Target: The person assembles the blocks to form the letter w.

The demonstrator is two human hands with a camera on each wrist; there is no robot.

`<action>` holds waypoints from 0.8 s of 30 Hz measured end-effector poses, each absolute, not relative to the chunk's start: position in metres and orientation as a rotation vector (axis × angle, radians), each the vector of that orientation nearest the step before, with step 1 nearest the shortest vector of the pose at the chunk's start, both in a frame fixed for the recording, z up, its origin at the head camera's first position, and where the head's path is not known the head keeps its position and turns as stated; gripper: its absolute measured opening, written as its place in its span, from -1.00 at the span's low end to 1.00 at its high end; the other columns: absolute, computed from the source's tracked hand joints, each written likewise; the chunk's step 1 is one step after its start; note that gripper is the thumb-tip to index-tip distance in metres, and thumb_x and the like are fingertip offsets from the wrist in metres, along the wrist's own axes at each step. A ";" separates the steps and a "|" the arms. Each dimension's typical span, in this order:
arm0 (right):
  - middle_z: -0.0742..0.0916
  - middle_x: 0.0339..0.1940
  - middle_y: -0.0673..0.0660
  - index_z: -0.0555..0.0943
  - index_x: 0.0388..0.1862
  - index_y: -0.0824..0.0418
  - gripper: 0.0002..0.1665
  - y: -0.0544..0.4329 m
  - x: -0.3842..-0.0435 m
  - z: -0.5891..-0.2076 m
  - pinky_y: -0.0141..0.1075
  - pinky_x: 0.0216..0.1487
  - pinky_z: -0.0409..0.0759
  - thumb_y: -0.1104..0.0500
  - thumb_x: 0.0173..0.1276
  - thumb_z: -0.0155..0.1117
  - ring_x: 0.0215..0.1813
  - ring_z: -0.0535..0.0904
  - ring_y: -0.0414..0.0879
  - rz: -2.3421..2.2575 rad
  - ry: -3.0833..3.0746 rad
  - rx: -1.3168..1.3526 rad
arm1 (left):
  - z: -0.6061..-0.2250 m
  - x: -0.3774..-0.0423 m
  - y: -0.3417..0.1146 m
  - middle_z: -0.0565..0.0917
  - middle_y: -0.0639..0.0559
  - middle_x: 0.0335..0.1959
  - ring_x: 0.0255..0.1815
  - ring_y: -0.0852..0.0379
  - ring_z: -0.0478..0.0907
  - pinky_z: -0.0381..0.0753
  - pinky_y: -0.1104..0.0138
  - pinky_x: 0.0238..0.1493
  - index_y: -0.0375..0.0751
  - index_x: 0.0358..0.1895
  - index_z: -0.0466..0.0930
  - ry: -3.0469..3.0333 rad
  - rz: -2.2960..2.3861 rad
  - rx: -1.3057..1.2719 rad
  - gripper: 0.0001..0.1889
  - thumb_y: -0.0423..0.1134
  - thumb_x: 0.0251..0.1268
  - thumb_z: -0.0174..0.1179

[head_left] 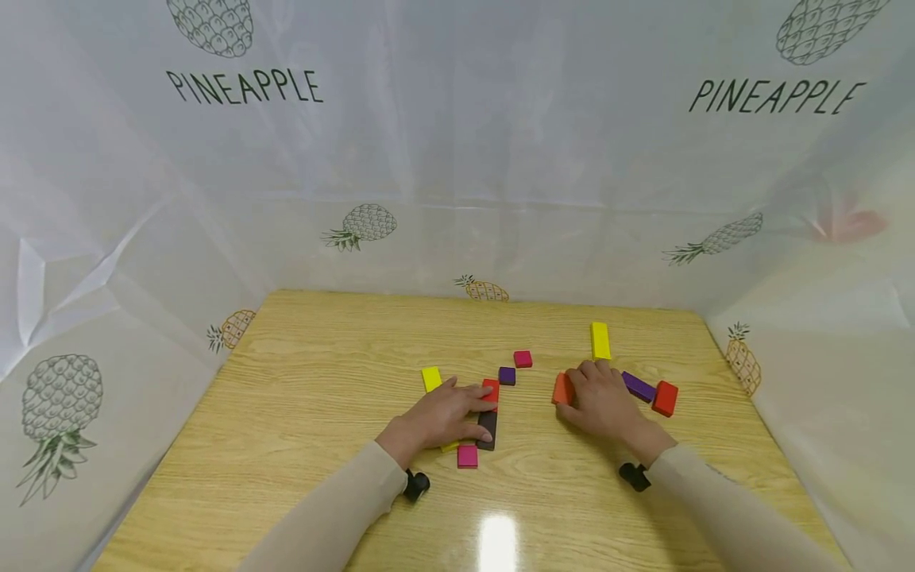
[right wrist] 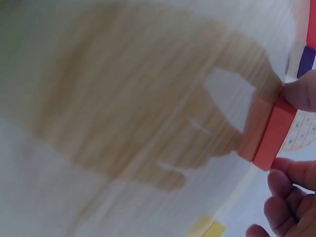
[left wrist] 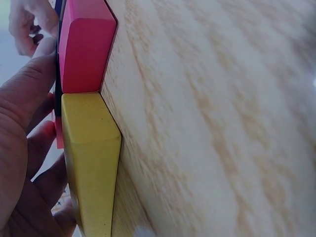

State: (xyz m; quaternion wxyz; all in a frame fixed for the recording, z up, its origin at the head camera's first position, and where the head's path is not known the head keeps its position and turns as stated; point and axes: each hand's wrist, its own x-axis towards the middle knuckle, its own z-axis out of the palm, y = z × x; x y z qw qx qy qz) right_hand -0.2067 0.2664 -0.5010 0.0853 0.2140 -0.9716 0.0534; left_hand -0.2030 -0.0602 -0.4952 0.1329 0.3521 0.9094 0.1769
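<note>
My left hand [head_left: 443,417] lies over a yellow block [head_left: 432,378], mostly hidden beneath it. Its fingertips touch a red block [head_left: 490,389], and its thumb rests on a black block [head_left: 488,429] joined end to end with the red one. A pink block [head_left: 468,457] sits below the thumb; in the left wrist view this pink block [left wrist: 89,49] meets the yellow block [left wrist: 94,163]. On the right, my right hand [head_left: 604,401] pinches an orange block [head_left: 562,389] between thumb and finger. The right wrist view shows this orange block [right wrist: 275,134] low against the tabletop, gripped at its ends.
A small purple block [head_left: 507,376] and a small pinkish-red block [head_left: 523,359] lie between the hands. Beyond the right hand is a yellow block [head_left: 600,340]; right of it are a long purple block [head_left: 638,387] and a red block [head_left: 665,399]. Pineapple-print sheeting [head_left: 457,159] surrounds the wooden table [head_left: 322,381].
</note>
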 end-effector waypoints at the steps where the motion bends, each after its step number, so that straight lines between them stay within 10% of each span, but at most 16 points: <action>1: 0.64 -0.06 0.23 0.65 0.06 0.35 -0.40 0.264 -0.206 -0.501 0.16 0.07 0.54 -0.13 0.34 0.44 0.02 0.48 0.21 0.159 -2.897 0.660 | -0.496 -0.203 -0.060 0.35 0.16 0.64 0.68 0.13 0.25 -0.03 -0.08 0.75 0.11 0.51 0.52 2.638 0.513 1.022 -0.31 0.25 0.38 0.31; 24: 0.70 0.14 0.11 0.63 0.38 0.25 -0.32 0.237 -0.202 -0.497 0.01 0.21 0.58 -0.15 0.47 0.38 0.15 0.51 0.04 0.116 -2.786 1.162 | -0.496 -0.204 -0.059 0.35 0.17 0.64 0.67 0.13 0.26 -0.05 -0.06 0.75 0.12 0.52 0.51 2.637 0.499 1.014 -0.30 0.28 0.39 0.29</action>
